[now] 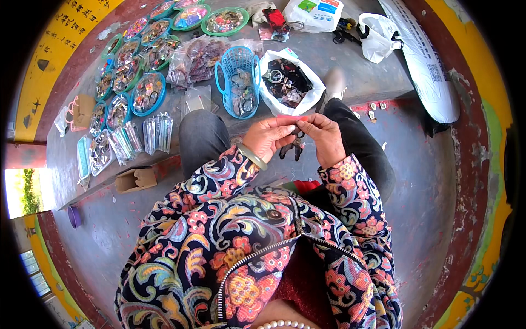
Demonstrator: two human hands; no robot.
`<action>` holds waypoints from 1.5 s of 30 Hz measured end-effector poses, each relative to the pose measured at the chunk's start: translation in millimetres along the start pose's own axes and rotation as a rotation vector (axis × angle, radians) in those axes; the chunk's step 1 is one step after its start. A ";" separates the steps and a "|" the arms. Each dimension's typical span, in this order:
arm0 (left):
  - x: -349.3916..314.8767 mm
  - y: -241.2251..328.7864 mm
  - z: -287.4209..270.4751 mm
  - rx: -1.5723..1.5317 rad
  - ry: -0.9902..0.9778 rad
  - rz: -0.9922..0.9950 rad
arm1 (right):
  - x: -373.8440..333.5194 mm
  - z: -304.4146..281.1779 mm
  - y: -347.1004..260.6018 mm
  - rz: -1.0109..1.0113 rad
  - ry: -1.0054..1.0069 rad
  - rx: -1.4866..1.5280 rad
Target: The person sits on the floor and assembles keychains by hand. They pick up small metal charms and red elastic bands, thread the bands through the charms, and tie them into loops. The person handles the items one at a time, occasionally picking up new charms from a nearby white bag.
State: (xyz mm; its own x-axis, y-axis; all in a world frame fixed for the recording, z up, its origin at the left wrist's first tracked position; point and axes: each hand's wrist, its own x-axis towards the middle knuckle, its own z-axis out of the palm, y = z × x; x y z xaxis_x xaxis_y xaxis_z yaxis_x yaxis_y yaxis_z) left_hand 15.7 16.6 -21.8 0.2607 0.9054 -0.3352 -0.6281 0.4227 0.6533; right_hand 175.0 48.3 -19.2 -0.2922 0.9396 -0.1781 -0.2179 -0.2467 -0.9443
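Observation:
My left hand (264, 137), with a bangle on its wrist, meets my right hand (325, 138) in front of me. The thumb and fingers of each are pinched together. Between them is a small dark dangling piece (292, 148), with several limb-like ends hanging below the fingers. Its exact kind is not clear, and its upper part is hidden by my fingertips. Just beyond the fingertips shows a bit of pink-red. A white bag (316, 94) with its mouth spread holds a jumble of dark small items, right past my hands. Beside it stands a blue plastic basket (239, 56) with small trinkets inside.
Round trays of trinkets, such as a blue one (163, 98) and a green one (246, 22), crowd the left. Clear packets (157, 133) lie near a cardboard box (135, 180). A white plastic bag (378, 37) and a long white package (427, 68) lie at the right.

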 end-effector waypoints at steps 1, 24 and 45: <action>0.6 -0.9 -0.3 -0.003 0.028 -0.021 | -0.7 0.7 -0.7 0.001 -0.003 -0.023; 1.5 1.9 0.3 0.040 0.025 0.030 | 0.9 -3.6 3.3 0.110 0.017 -0.001; 3.4 0.7 -7.6 -0.018 -0.011 0.015 | 1.8 -2.9 5.4 0.065 0.038 0.001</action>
State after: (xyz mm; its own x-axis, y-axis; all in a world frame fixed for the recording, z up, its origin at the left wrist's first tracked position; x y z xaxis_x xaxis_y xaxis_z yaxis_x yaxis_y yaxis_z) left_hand 10.6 19.6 -27.7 0.2589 0.9120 -0.3182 -0.6447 0.4085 0.6461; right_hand 176.0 49.4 -25.4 -0.2699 0.9301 -0.2490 -0.2004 -0.3072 -0.9303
